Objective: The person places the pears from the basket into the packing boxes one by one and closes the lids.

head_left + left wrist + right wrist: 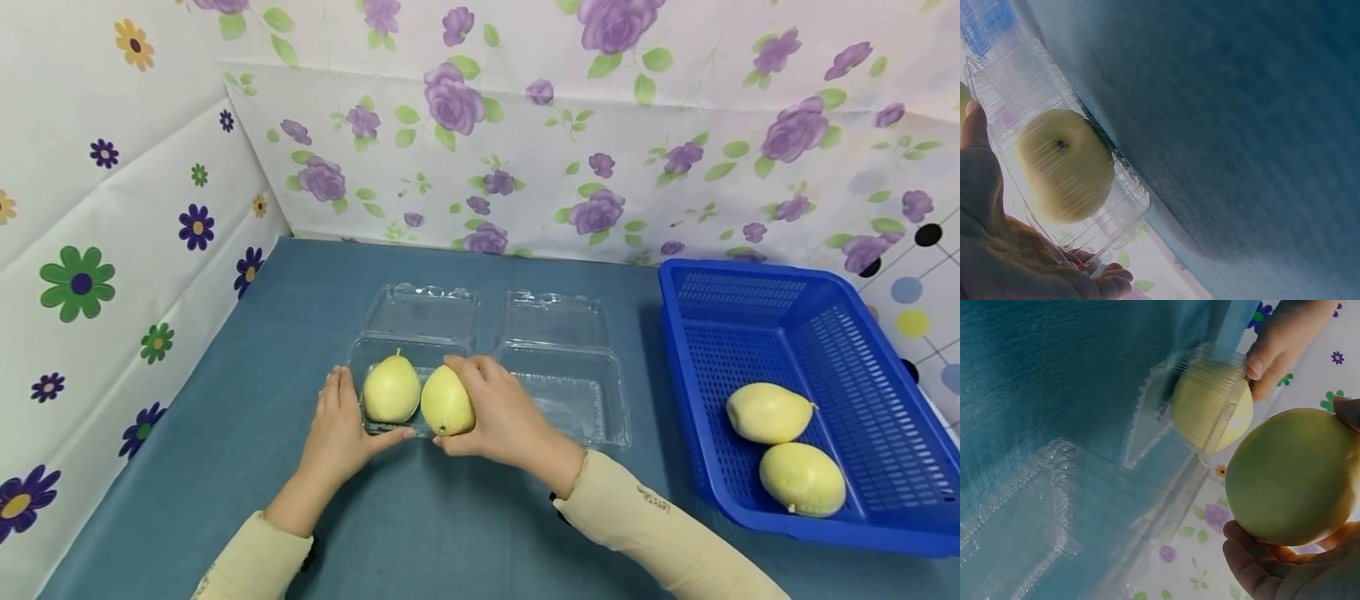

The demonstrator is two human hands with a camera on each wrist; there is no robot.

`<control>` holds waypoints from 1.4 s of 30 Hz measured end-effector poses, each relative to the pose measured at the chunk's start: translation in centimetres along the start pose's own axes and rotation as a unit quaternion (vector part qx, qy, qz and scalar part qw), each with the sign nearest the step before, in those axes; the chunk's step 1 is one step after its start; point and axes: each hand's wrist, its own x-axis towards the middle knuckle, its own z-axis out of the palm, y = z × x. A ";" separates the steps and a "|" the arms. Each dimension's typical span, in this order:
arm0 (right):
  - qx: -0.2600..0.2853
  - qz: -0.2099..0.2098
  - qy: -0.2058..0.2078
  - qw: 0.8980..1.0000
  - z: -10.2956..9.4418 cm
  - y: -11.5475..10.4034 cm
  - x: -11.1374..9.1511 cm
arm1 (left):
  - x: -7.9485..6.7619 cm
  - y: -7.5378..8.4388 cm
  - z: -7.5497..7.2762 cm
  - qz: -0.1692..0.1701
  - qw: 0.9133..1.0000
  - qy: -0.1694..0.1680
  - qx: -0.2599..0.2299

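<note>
Two clear plastic clamshell boxes stand side by side with lids folded back. In the left box (431,350) sits a yellow-green pear (392,390), stem up in the head view. My left hand (333,437) rests along that box's left side, fingers straight and thumb stretched across its front. A second pear (447,403) is gripped by my right hand (504,414), with fingers over the top and thumb low in front. In the right wrist view this held pear (1291,478) is above the box wall, apart from the boxed pear (1207,406). The right box (573,387) holds nothing.
A blue plastic basket (690,417) stands at the right with two more pears (768,412) inside. Blue-grey cloth (450,533) covers the table. Flower-patterned sheets (525,183) rise behind it and along the left side.
</note>
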 end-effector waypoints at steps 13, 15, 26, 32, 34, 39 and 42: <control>-0.024 -0.027 0.004 0.999 1.0 0.5 1.1 | 0.1 0.2 -0.2 -0.010 1.000 -0.009 0.003; -0.024 -0.026 0.002 0.999 1.1 0.5 1.2 | 0.1 0.2 -0.3 -0.010 1.000 -0.009 0.003; -0.014 -0.021 -0.008 1.000 1.5 1.1 2.0 | 0.2 0.3 -0.4 -0.007 1.000 -0.006 0.005; -0.020 -0.023 -0.015 0.999 1.6 1.3 2.3 | 0.1 0.3 -0.4 -0.008 1.000 -0.009 0.005; -0.023 -0.023 -0.016 0.999 1.7 1.3 2.4 | 0.1 0.2 -0.3 -0.010 1.000 -0.012 0.006; -0.038 -0.024 -0.015 0.999 2.0 1.5 2.7 | 0.0 0.2 -0.3 -0.011 1.000 -0.015 0.006; -0.048 -0.026 -0.015 0.998 2.1 1.6 3.0 | 0.0 0.2 -0.3 -0.010 1.000 -0.015 0.006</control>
